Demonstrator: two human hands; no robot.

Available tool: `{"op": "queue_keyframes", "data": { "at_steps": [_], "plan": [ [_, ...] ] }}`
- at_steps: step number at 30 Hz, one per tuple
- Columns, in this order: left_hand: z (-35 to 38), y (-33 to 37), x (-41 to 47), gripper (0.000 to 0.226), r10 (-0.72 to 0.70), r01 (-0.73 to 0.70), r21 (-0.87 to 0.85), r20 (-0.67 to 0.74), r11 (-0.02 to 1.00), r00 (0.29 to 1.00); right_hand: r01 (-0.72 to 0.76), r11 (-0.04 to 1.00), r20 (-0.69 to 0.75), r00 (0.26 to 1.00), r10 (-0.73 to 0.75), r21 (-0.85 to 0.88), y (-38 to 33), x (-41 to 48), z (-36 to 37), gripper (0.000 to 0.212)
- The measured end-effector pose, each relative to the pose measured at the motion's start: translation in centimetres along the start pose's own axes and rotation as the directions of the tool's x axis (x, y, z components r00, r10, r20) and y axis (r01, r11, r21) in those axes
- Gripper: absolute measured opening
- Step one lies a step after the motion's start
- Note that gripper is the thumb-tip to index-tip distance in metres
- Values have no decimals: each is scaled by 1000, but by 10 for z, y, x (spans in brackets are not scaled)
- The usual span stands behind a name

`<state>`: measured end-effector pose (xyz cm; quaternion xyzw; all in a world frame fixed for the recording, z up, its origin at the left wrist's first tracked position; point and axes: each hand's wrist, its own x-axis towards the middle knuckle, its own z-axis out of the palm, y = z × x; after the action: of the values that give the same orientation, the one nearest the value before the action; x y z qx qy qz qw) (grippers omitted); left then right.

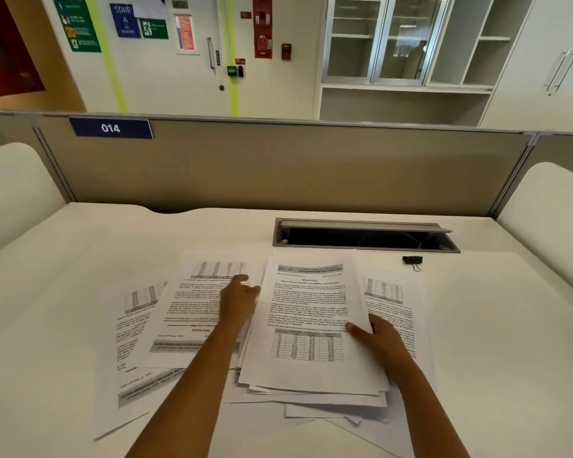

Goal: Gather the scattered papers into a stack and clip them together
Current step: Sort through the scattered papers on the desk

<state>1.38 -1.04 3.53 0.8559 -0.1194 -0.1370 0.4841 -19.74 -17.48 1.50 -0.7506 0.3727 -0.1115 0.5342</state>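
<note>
My right hand (379, 337) pinches the rough pile of white printed papers (308, 312) on the white bench (497, 342) to steady it, my left hand (239, 300) lies straight-fingered on a loose printed sheet (189, 312) to the left, probably to slide it in, and the small black metal binder clip (412, 260) waits far right.

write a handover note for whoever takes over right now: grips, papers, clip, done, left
Left grip rests on the loose white printed sheet left of centre.
Right grip holds the right edge of the rough central pile of white printed papers, thumb on top.
More loose sheets lie far left, and one right of the pile.
The small black binder clip sits untouched on the white desk, beyond the papers.
Done: partly gathered. Left: collect the loose sheets, square the pile, clip it.
</note>
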Motion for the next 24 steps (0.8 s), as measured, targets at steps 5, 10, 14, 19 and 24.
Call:
{"op": "queue_keyframes", "data": {
  "at_steps": [5, 10, 14, 19, 24],
  "plan": [
    [-59, -24, 19, 63, -79, 146, 317, -215, 937, 973, -9, 1000, 7, 1000, 9, 7, 2, 1, -1, 35],
    [-107, -49, 27, 108, -391, 465, 339, -266, 818, 881, -2, 1000, 5, 1000, 2, 21, 3, 2, -1, 32],
    [-116, -59, 32, 113, -409, 481, 429, -254, 764, 876, 0, 1000, 4, 1000, 0, 20, 4, 3, 0, 34],
    [-121, -56, 38, 85, -375, 431, 390, -214, 814, 902, 2, 999, 4, 1000, -2, 39, 5, 2, -1, 29],
    [-150, -69, 30, 42, -422, 491, 162, -330, 856, 844, 12, 999, 8, 1000, -13, 45, 4, 2, -1, 28]
  ]
}}
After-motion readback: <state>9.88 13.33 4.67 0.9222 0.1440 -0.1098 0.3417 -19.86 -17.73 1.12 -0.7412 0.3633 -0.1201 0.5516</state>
